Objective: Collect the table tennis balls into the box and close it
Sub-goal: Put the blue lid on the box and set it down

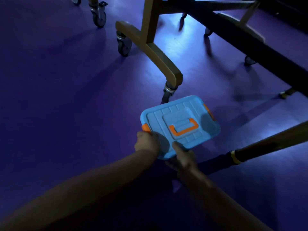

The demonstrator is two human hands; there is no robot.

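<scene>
A light blue plastic box (186, 114) with its lid on, an orange handle (183, 128) on top and orange clips at both ends, is held tilted above the purple floor. My left hand (146, 143) grips its near left corner beside an orange clip (145, 127). Holding the near edge is my right hand (183, 157), thumb on the lid. No table tennis balls are visible; the box's inside is hidden.
The olive metal leg (156, 55) of a table tennis table with castor wheels (124, 45) stands just beyond the box. Dark frame bars (250, 42) cross at upper right, another bar (266, 144) at right. Open purple floor (58, 97) lies to the left.
</scene>
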